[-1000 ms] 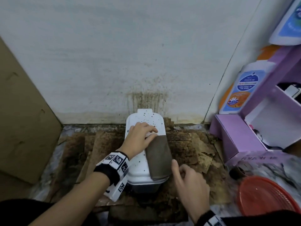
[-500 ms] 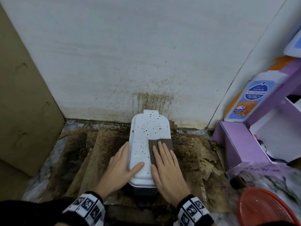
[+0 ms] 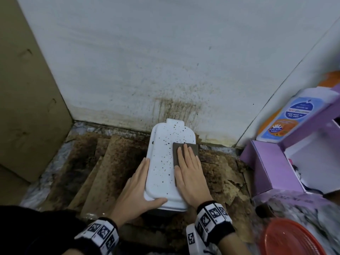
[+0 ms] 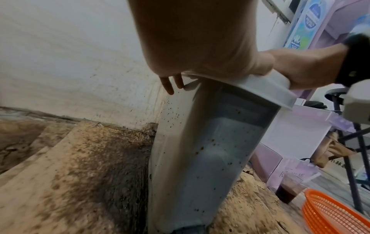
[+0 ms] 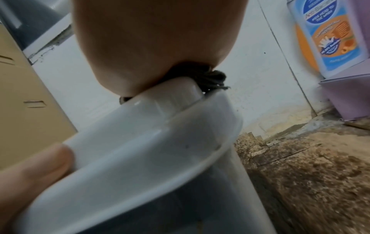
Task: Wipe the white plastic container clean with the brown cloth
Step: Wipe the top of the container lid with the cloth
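Note:
The white plastic container [image 3: 161, 162] stands on the floor by the wall, its lid dotted with brown specks. On the lid's right half lies the brown cloth [image 3: 191, 148], and my right hand [image 3: 189, 170] presses flat on it with straight fingers. My left hand [image 3: 138, 183] lies along the container's left side, fingers straight, thumb laid over the lid's near end. The left wrist view shows the left hand [image 4: 200, 39] on the speckled container [image 4: 210, 150]. In the right wrist view the cloth [image 5: 214, 77] is bunched under my right hand [image 5: 156, 44] on the lid [image 5: 140, 142].
Stained brown cardboard sheets [image 3: 103, 172] cover the floor around the container. The wall [image 3: 174, 109] behind has a brown splash. A purple box [image 3: 272, 172] and a bottle [image 3: 287, 118] stand right, an orange basket [image 3: 290, 238] and a cup of dark drink [image 4: 290, 190] near right. Tan cardboard [image 3: 27, 107] stands left.
My left hand left the lid's top and moved to the container's left side. My right hand came down flat on the cloth and slid it a little towards the wall.

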